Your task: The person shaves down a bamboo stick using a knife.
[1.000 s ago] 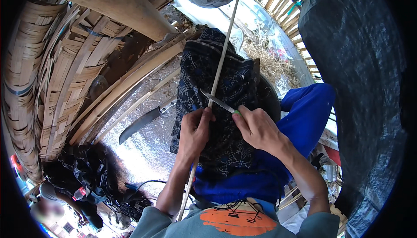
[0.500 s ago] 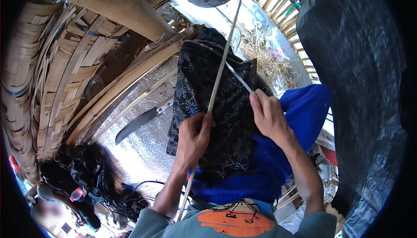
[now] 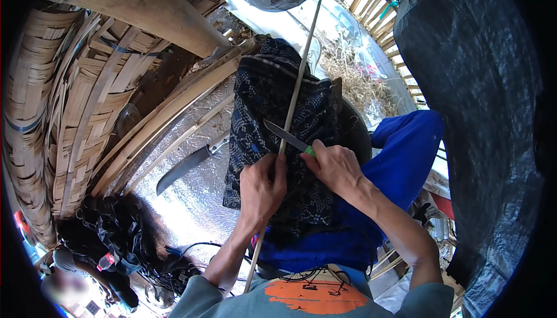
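A long thin bamboo strip (image 3: pixel 300 74) runs from the lower middle up to the top of the view. My left hand (image 3: pixel 262 187) grips it over a dark patterned cloth (image 3: pixel 272 103) spread on my raised knee. My right hand (image 3: pixel 336 167) holds a small knife with a green handle (image 3: pixel 288 137). Its blade lies across the strip just above my left thumb. Blue trousers (image 3: pixel 406 155) cover my legs under the cloth.
A large curved machete (image 3: pixel 185 166) lies on the shiny silver mat (image 3: pixel 203 196) to the left. Woven bamboo panels (image 3: pixel 69 115) and slats fill the left side. Black sheeting (image 3: pixel 476 115) hangs on the right. Dark bags and cables (image 3: pixel 122 242) sit at lower left.
My right hand with the knife has come back down the strip toward my left hand, after sliding up it half a second ago. My left hand stayed clamped on the strip.
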Action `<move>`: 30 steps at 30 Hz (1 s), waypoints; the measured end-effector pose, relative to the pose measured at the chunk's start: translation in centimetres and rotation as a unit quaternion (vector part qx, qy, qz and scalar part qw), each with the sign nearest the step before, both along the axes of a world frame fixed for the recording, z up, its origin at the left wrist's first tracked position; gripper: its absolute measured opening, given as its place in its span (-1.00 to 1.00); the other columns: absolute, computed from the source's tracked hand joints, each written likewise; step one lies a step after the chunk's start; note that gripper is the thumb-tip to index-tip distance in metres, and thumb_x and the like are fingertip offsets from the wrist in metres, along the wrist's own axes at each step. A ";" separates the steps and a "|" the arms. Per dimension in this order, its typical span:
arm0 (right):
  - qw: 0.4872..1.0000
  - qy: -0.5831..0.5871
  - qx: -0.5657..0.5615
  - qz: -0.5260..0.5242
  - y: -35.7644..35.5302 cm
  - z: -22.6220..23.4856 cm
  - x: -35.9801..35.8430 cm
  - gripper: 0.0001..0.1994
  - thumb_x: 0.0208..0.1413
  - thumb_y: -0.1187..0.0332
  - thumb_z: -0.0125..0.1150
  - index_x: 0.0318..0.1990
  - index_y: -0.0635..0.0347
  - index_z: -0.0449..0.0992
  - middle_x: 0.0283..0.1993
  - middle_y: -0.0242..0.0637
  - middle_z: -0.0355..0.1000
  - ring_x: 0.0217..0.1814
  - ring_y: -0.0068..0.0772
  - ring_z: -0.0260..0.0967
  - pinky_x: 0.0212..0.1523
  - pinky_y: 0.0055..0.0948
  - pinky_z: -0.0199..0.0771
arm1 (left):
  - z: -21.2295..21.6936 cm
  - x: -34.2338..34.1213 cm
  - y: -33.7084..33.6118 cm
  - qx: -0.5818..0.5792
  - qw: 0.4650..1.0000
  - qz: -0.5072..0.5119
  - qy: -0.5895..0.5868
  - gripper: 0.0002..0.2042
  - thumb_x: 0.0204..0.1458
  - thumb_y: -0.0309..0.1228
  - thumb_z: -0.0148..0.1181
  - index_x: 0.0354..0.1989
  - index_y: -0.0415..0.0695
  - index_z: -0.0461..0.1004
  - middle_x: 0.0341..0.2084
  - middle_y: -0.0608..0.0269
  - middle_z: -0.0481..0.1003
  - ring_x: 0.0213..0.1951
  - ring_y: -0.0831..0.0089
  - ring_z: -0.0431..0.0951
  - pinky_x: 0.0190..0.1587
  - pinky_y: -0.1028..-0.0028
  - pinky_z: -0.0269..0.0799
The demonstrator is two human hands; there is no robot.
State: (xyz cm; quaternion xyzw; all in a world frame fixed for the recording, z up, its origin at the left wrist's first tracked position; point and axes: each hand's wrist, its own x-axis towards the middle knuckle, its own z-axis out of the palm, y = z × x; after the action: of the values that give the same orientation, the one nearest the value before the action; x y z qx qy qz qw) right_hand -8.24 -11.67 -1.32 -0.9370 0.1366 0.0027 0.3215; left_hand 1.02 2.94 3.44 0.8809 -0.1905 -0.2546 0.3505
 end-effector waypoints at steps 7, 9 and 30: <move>0.999 -0.002 0.004 -0.045 1.0 -0.2 0.3 -0.63 0.22 0.13 0.11 -0.50 0.23 0.33 -0.74 -0.07 0.37 -0.64 0.02 0.45 -0.69 -0.17 0.44 | -0.1 -0.2 0.0 -0.026 0.999 0.020 -0.001 -0.76 0.14 -0.41 0.07 -0.50 -0.30 0.49 -0.77 -0.01 0.40 -0.72 0.13 0.46 -0.61 0.33 0.27; 0.995 0.028 0.071 -0.064 1.0 0.1 0.4 -0.68 0.19 0.23 0.16 -0.49 0.25 0.32 -0.69 -0.01 0.36 -0.58 0.11 0.42 -0.62 -0.09 0.40 | -0.2 -0.2 -0.1 -0.035 0.999 0.024 -0.008 -0.76 0.14 -0.41 0.07 -0.50 -0.30 0.49 -0.77 -0.01 0.40 -0.72 0.14 0.46 -0.61 0.33 0.27; 0.993 0.011 0.060 -0.103 1.2 0.3 2.1 -0.63 0.24 0.17 0.07 -0.52 0.25 0.34 -0.70 0.02 0.34 -0.58 0.12 0.41 -0.62 -0.10 0.38 | 0.5 -0.6 0.1 -0.003 1.000 0.003 -0.019 -0.78 0.13 -0.43 0.09 -0.51 -0.30 0.47 -0.81 0.00 0.36 -0.77 0.12 0.40 -0.65 0.33 0.20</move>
State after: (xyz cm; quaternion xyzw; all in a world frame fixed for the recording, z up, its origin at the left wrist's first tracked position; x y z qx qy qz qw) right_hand -6.10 -10.51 -1.04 -0.8968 0.2358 -0.0121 0.3741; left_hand 0.46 3.08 3.93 0.8852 -0.1953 -0.2361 0.3501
